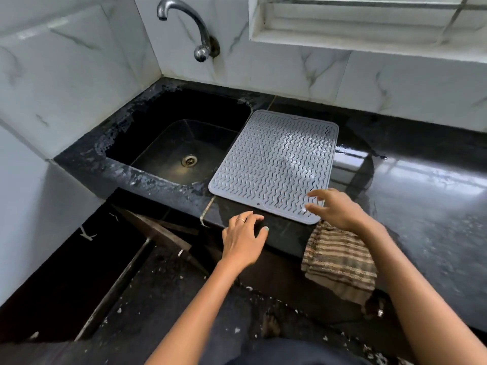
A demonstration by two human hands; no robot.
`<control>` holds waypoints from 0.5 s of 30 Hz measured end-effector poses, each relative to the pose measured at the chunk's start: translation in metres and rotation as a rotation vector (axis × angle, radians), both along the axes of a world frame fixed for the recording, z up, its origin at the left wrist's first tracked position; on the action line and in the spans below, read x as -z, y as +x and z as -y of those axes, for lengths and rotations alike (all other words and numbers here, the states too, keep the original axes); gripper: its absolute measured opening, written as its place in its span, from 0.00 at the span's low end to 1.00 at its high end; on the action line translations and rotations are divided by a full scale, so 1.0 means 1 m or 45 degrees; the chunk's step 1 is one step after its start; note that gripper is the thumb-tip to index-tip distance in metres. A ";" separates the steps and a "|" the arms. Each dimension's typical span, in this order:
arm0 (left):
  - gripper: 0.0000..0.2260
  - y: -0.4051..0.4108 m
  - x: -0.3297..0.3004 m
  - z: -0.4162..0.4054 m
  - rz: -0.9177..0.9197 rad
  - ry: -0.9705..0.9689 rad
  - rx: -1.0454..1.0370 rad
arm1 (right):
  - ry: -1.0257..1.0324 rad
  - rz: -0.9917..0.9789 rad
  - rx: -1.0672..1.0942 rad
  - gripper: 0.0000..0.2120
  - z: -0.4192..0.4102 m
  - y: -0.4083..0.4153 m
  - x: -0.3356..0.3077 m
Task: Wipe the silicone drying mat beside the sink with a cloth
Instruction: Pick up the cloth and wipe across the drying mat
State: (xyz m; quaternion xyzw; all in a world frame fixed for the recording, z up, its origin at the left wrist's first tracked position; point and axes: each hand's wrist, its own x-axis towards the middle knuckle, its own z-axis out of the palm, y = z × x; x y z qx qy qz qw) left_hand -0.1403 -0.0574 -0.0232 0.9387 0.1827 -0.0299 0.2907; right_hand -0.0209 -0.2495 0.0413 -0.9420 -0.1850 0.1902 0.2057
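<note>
A chrome tap (184, 25) is arching from the marble-tiled wall (290, 67) over a black sink (147, 122), its drain (189, 160) glinting; the glossy black counter (421, 185) is reflecting the louvred window (369, 19).

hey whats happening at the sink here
A person stands at a black counter with a grey silicone drying mat lying beside the sink. Their right hand hovers open over the mat's near corner, and the left hand rests on the counter edge. A striped cloth hangs over the counter's front edge under the right forearm; neither hand holds it, so wiping is not yet under way.
</note>
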 end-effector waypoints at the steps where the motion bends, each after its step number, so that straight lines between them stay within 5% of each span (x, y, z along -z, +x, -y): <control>1: 0.16 -0.006 0.000 0.006 0.003 -0.030 0.021 | -0.119 0.043 0.071 0.26 0.016 -0.001 0.001; 6: 0.15 -0.044 0.000 0.041 0.023 -0.174 0.044 | -0.346 -0.099 0.290 0.38 0.083 -0.021 0.021; 12: 0.15 -0.086 0.001 0.071 -0.023 -0.276 -0.056 | -0.157 -0.064 0.512 0.39 0.087 -0.048 0.037; 15: 0.16 -0.103 -0.002 0.075 -0.101 -0.285 -0.058 | -0.130 -0.087 0.568 0.31 0.083 -0.050 0.035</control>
